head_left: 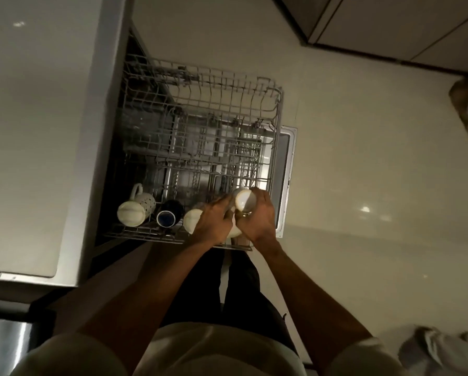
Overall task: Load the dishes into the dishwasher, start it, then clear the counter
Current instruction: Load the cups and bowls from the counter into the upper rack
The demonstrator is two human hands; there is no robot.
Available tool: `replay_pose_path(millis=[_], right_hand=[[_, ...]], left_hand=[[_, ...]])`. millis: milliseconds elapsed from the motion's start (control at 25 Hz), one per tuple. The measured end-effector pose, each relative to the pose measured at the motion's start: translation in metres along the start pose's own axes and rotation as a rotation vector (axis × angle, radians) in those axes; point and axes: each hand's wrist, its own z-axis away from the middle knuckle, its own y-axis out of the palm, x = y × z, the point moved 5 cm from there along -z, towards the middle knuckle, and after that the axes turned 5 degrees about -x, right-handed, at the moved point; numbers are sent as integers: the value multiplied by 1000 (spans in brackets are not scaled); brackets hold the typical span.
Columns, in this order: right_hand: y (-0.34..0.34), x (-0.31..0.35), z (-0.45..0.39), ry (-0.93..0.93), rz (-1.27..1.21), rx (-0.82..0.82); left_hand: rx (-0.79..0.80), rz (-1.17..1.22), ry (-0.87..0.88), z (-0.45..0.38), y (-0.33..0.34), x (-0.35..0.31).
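A pale glossy floor (363, 172) carries crumpled cloth (441, 351) near cabinet doors (406, 25) above.

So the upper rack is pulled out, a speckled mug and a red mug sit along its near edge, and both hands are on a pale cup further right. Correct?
One thing is off: the mug beside the speckled mug is dark blue, not red, as the head view shows. The rest stands: the rack is pulled out, and the left hand and right hand are on the pale cup.

Single head cam, steep downward look from above, close over pulled-out dishwasher rack (200, 147) & floor (363, 158).
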Motion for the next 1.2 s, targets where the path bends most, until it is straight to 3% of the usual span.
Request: replay_pose_path(millis=[200,400,1200], right_hand=[[23,-9,-35,64,36,-45],[44,-14,-53,8,72,-39],[87,-42,-73,13,-2,-84]], left_hand=[[137,-276,24,-27,19,32],[217,-366,32,-42,29,50],[258,-181,11,-70,41,52]])
